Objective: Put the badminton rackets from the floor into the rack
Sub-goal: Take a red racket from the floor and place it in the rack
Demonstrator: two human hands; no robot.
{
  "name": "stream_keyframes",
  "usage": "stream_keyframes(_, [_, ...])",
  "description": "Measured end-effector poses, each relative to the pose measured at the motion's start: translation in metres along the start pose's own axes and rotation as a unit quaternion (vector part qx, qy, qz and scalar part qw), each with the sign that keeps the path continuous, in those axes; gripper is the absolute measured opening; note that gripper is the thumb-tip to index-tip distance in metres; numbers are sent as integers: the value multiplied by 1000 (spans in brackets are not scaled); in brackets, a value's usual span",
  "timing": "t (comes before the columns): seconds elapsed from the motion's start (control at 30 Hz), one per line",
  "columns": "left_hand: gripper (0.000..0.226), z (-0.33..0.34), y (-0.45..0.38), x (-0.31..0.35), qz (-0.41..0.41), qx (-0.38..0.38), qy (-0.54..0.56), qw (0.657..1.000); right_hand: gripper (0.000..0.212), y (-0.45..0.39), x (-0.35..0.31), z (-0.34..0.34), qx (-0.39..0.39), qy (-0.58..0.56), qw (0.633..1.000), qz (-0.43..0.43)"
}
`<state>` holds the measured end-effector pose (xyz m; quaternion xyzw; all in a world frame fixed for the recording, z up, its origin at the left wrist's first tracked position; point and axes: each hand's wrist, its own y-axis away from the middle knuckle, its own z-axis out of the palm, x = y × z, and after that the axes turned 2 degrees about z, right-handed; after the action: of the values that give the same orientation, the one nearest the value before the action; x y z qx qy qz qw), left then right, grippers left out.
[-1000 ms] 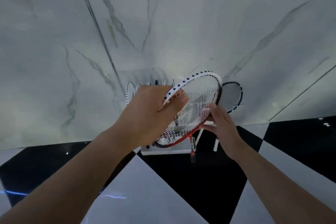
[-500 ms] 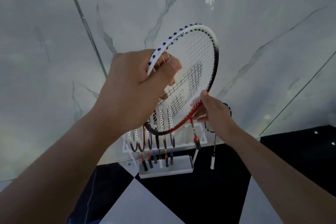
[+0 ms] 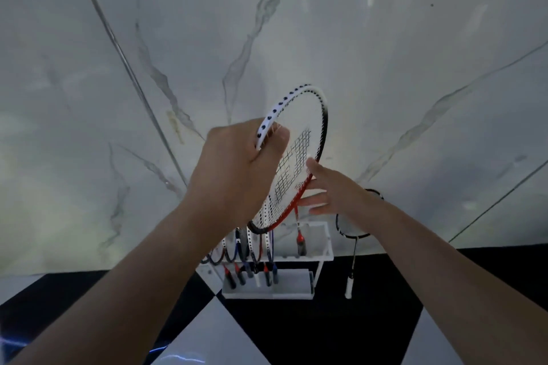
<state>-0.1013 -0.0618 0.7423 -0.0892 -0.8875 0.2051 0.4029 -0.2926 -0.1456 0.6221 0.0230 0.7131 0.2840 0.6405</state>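
Observation:
My left hand (image 3: 234,169) grips the white, dotted top rim of a red, black and white badminton racket (image 3: 299,154), head up. Its red shaft and dark handle hang down into the right part of the white rack (image 3: 323,255). My right hand (image 3: 332,190) is beside the lower right of the racket's frame, fingers straight and spread, touching the red rim. Several rackets (image 3: 252,249) stand in the rack's left slots, handles down. A black racket (image 3: 354,234) with a white handle leans on the wall right of the rack.
A marbled grey wall (image 3: 385,68) rises right behind the rack. The floor (image 3: 326,332) is glossy black and white tiles. Both my forearms cross the lower part of the view.
The racket has come down toward the rack, its handle now entering the right slot. My right hand has let go of the frame's throat and spread its fingers.

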Motion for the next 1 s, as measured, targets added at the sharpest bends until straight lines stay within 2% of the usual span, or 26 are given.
stream_keyframes(0.13, [45,45,3,-24,-37,-19,-32,999,92,-17,15,-11,-37,-15,997,61])
stream_keyframes(0.2, [47,65,5,-40,-40,-34,-40,998,97,-24,22,-10,-55,-30,995,80])
stream_keyframes(0.3, [44,91,3,-66,-57,-86,-20,994,80,-36,31,-5,-60,-50,993,83])
stream_keyframes(0.47, [21,127,-4,-118,-113,-243,11,963,75,-63,42,10,-33,-53,994,92])
stream_keyframes(0.6, [21,143,-15,-149,-145,-322,-10,936,52,-79,52,10,-7,-119,984,132])
stream_keyframes(0.67, [21,150,-17,-162,-148,-358,-8,922,49,-86,56,8,-4,-138,980,142])
stream_keyframes(0.83, [22,162,-23,-183,-195,-399,-7,896,56,-107,65,4,-13,-134,979,155])
stream_keyframes(1.0, [16,183,-21,-196,-331,-366,91,865,50,-123,77,6,-30,-118,979,166])
